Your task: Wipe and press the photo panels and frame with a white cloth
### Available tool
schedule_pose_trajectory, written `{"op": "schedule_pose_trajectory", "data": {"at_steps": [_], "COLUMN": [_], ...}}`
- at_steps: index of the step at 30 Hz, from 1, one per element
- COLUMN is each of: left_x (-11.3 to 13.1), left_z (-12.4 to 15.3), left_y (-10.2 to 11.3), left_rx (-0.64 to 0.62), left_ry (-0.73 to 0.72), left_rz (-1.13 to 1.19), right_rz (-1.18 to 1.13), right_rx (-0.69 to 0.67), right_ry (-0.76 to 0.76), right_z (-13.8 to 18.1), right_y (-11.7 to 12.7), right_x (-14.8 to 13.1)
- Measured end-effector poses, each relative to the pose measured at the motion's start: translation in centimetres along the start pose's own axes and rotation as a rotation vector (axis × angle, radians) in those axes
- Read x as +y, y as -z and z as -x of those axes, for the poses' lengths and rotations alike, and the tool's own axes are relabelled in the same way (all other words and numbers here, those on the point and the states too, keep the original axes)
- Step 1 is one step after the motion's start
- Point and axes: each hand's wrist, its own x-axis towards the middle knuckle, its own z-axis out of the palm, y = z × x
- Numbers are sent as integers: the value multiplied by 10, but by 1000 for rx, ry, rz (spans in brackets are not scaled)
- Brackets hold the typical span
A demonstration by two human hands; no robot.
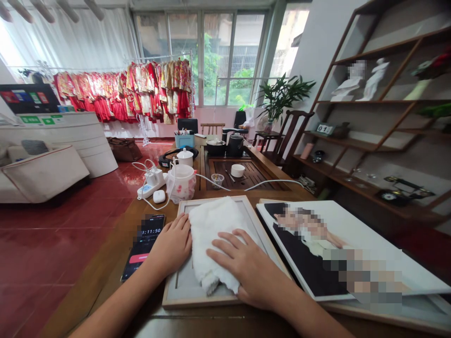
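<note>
A folded white cloth [214, 220] lies on a grey panel with a pale wooden edge [185, 296], which rests on the table in front of me. My left hand [176, 241] lies along the cloth's left edge, its fingers stretched forward and touching the fabric. Spread over the cloth's lower right part are the fingers of my right hand [243, 263], palm down. Neither hand grips the cloth. Just left of my left hand is a phone [146, 244] with a timer on its screen.
A large photo print [352, 234] lies on the table at right. Beyond the panel stand a plastic-wrapped container [180, 182], a power strip [150, 188], an earbud case [159, 196] and a tea tray [253, 164]. A white cable [275, 182] crosses the table.
</note>
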Motion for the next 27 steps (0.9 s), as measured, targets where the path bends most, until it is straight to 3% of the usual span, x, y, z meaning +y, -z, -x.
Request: {"op": "schedule_pose_trajectory", "data": {"at_steps": [8,18,27], "left_x": [-1,2,-1], "left_z": [2,0,2], "left_y": [-2,3,-1], "left_rx": [-10,-11,-21], "left_ry": [12,3,19], "left_rz": [-11,-16,-19], "right_rz": [51,24,68], "right_rx": [75,18,85], "right_ry": [-192,-19,-192], "right_z": [0,2,-1], "right_y": [-3,1,-2], "right_x": [3,-4,0]}}
